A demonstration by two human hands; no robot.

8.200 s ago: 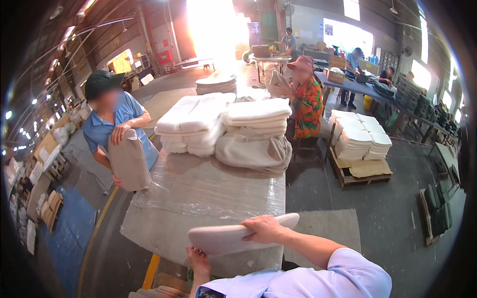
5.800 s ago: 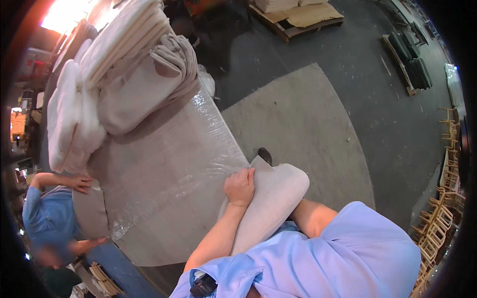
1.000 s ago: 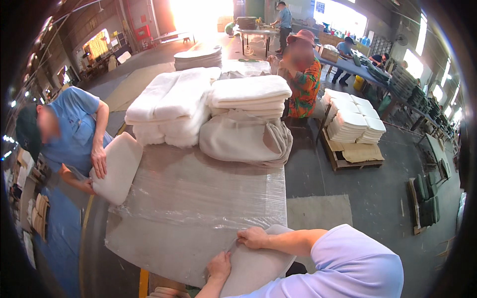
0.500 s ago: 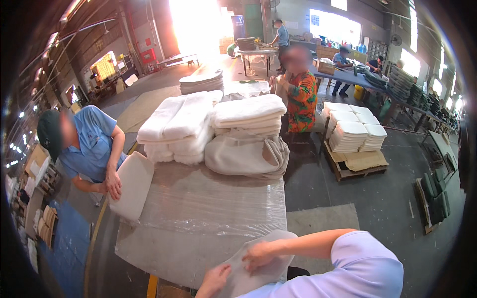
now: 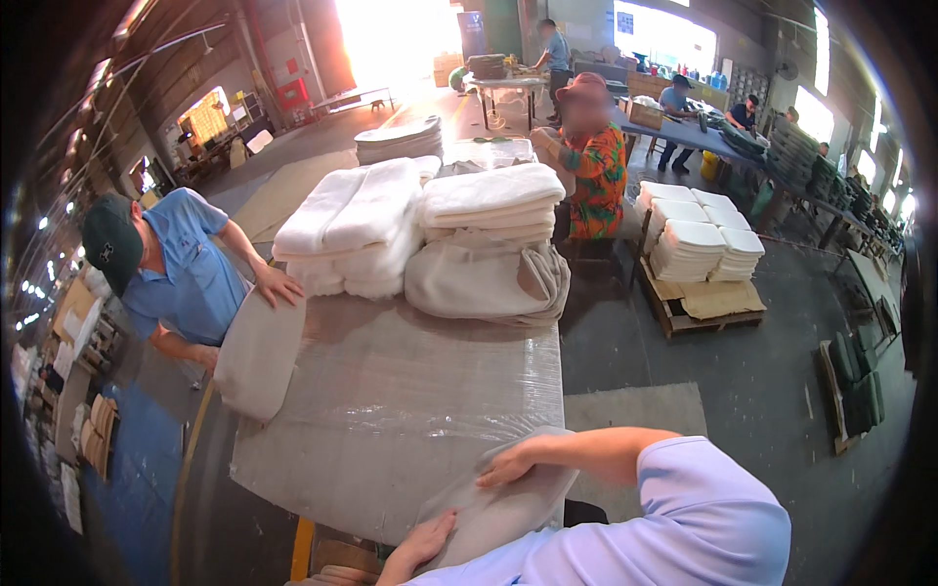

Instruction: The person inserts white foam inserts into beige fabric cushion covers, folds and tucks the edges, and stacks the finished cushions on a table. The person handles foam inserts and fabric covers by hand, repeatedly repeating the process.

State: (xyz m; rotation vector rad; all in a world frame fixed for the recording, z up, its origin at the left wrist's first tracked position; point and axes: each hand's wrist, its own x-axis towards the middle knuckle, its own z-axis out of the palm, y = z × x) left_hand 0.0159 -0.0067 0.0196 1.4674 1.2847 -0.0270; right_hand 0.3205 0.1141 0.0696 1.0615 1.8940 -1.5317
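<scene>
A light grey, padded cushion-like piece (image 5: 493, 510) lies at the near right edge of the table, against my body. My right hand (image 5: 506, 465) rests flat across its far part, fingers stretched out. On its near left side lies my left hand (image 5: 428, 539), fingers extended and holding nothing. Opposite on the left, a co-worker in a blue shirt has both hands on a similar pale cushion (image 5: 262, 352) tilted at the table's left edge.
Plastic film covers the table (image 5: 420, 391). At its far end stand stacks of white padding (image 5: 357, 220) and a bundle of grey fabric covers (image 5: 484, 288). Beyond them is a person in a patterned orange top. A pallet (image 5: 699, 317) on the right bears white pads.
My right hand has gone from bent fingers to lying flatter, and the cushion's far end has shifted upward. The co-worker's one hand has moved to the top of the other cushion.
</scene>
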